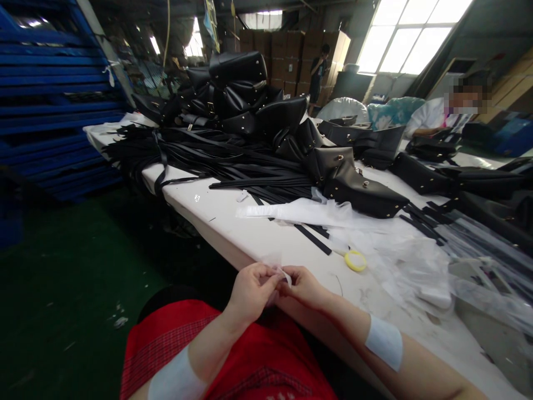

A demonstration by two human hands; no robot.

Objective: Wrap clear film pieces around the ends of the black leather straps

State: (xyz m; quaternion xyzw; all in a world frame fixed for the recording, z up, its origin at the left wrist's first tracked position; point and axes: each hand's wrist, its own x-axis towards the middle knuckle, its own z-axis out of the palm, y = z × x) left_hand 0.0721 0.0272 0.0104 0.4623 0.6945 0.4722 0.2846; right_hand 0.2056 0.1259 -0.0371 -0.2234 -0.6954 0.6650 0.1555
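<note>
Both of my hands meet over the near edge of the white table (195, 214). My left hand (252, 289) is closed, its thumb and fingers pinching a small piece of thin, whitish translucent plastic film (286, 276). The same film is pinched by my right hand (306, 286), closed opposite the left. Part of the film is hidden behind my fingers. Just beyond them on the table lie a yellow ring (355, 260), perhaps a tape roll, and crumpled translucent plastic bags (387, 250).
Black bags with metal studs (237, 89) are piled at the back. Long black straps (216, 150) spread across the table. Another person (433, 119) sits at the far right; someone else (318, 75) stands near cardboard boxes (287, 53). Blue stacked pallets (50, 105) rise at left.
</note>
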